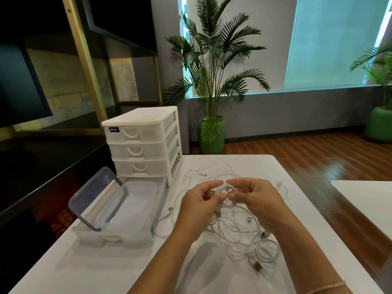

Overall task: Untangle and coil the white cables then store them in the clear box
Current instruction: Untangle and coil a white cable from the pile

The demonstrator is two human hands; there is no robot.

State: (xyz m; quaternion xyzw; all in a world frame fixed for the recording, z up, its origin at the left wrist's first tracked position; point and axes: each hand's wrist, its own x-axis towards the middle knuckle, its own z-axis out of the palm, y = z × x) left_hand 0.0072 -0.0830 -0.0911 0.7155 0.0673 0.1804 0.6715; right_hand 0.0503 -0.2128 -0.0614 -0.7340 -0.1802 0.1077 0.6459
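while a small coil point(225, 193) of white cable is being wound, it is held just above the white table point(106, 262), pinched between both hands at the middle of the scene. the left hand point(199, 205) is closed on the left side of the loop, fingers curled round it, apparently to keep the turns from springing apart. the right hand point(257, 201) pinches the right side of the loop with thumb and fingertips, seemingly to guide the next turn on. from the coil, loose cable trails down into the tangle of white cables point(244, 232), which is spread on the table below and to the near right of the hands, with a usb plug point(257, 265) lying at its near edge; more strands reach to the far side. the clear box point(125, 211) is placed to the left of the hands, within easy reach, and nothing can be seen inside it. its grey-rimmed lid point(95, 200) is propped against the box's left side, so the opening is kept free for dropping coils in. a white drawer unit point(144, 145) stands just behind the box. coiling is judged to be at an early stage, since most cable is still tangled.
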